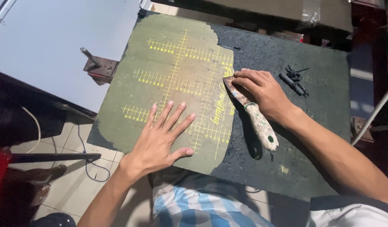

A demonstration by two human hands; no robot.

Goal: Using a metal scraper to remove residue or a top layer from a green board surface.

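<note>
Right hand (261, 90) gripping a scraper (251, 110), fingers (244, 75) pressed down over the flat metal blade near its tip, paint-flecked handle trailing back toward the body and to the right. Blade edge set right at the ragged border where the olive-green coating (168, 80) with yellow grid lines meets the bare black surface of the table (286, 54). Long axis of the scraper running diagonally, tip pointing up-left into the green layer, handle end down-right. Left hand (158, 141) lying flat on the green coating, fingers (177, 115) spread wide, palm down, holding nothing, just beside the blade's left and nearer the body. Green layer lying to the left of the blade, stripped black area to the right. Small heap of dark scraped curls (295, 77) resting on the black area beyond the right hand. Metal bracket with a lever (97, 65) fixed at the table's left edge. Tiled floor (76, 185) below.
</note>
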